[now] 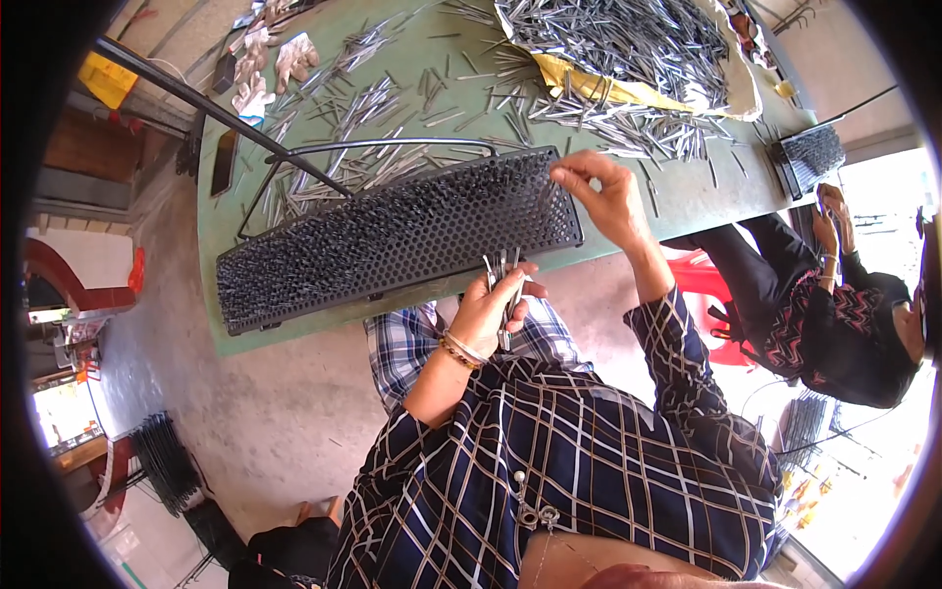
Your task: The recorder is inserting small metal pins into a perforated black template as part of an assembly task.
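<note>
A long black rack (453,224) with a honeycomb of round holes lies tilted along the table's near edge. Thin dark rods stand packed in many holes, densest toward its left; open holes show in the middle and lower right. In my left hand (481,319), just below the rack's near edge, is a small bundle of grey metal rods (504,263), their tips sticking up past the fingers. My right hand (608,196) is at the rack's right end, thumb and forefinger pinched on a thin rod that points down at the holes.
The green table (446,59) carries scattered loose rods (368,108) and a big heap of rods (628,49) on a sack. Gloves (294,61) and a phone (225,162) lie left. At right, another person (834,324) works at a second rack (812,157) near a red stool (702,285).
</note>
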The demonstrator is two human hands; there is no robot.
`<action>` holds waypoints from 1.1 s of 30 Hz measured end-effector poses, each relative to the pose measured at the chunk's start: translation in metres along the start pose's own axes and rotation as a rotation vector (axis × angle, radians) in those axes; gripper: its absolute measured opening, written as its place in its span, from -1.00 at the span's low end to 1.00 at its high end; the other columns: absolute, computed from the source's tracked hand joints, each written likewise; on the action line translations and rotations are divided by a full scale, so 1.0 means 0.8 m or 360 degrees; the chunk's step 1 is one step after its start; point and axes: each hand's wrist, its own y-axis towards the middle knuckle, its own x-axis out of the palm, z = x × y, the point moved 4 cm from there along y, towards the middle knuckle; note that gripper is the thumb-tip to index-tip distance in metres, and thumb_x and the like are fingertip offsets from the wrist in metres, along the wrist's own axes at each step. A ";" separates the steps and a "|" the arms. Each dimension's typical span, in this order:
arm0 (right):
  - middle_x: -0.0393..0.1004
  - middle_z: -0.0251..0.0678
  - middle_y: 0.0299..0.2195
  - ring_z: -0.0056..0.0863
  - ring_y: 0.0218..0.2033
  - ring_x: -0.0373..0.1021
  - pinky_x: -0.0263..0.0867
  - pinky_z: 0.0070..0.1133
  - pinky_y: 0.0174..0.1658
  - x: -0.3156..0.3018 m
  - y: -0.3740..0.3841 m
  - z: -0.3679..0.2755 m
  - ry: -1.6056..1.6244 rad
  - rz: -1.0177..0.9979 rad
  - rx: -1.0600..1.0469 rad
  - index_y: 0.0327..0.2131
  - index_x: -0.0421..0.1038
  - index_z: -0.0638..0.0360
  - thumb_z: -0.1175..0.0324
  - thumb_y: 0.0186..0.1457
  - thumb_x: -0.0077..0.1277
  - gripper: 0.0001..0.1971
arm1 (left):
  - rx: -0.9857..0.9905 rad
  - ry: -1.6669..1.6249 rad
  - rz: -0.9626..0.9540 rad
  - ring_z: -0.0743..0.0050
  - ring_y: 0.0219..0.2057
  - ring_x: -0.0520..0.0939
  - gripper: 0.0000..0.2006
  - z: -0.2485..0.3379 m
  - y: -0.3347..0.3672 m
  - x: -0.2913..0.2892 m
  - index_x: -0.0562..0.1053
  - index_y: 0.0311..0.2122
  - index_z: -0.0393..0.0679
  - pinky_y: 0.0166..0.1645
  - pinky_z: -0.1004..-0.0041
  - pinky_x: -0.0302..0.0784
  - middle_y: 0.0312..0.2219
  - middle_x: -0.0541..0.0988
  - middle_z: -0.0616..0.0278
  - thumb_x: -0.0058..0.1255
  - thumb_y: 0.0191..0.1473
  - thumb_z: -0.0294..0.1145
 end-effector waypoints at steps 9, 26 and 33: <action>0.49 -0.29 -0.39 -0.53 -0.42 0.40 0.31 -0.62 -0.33 0.011 0.027 0.037 -0.0027 -0.0014 -0.0157 -0.33 0.48 0.26 0.39 0.02 0.08 -0.84 | -0.0042 -0.0029 -0.0055 0.80 -0.63 0.32 -0.75 -0.002 -0.003 0.002 0.38 -0.13 -0.18 -0.65 0.77 0.18 -0.44 0.49 0.19 -0.18 0.19 -0.26; 0.51 -0.30 -0.42 -0.52 -0.40 0.43 0.31 -0.61 -0.29 0.018 0.019 0.047 -0.0020 0.0081 -0.0177 -0.35 0.50 0.24 0.41 0.00 0.09 -0.86 | -0.0077 -0.0040 -0.0037 0.80 -0.62 0.30 -0.72 -0.006 -0.004 -0.003 0.39 -0.11 -0.15 -0.63 0.77 0.14 -0.45 0.48 0.26 -0.14 0.16 -0.22; 0.52 -0.29 -0.41 -0.49 -0.38 0.44 0.32 -0.60 -0.28 0.018 0.018 0.051 0.0002 0.0114 -0.0185 -0.34 0.50 0.23 0.41 0.00 0.09 -0.86 | -0.0072 -0.0029 -0.0082 0.79 -0.60 0.28 -0.72 -0.005 -0.004 0.002 0.39 -0.10 -0.16 -0.62 0.78 0.14 -0.44 0.46 0.27 -0.14 0.16 -0.22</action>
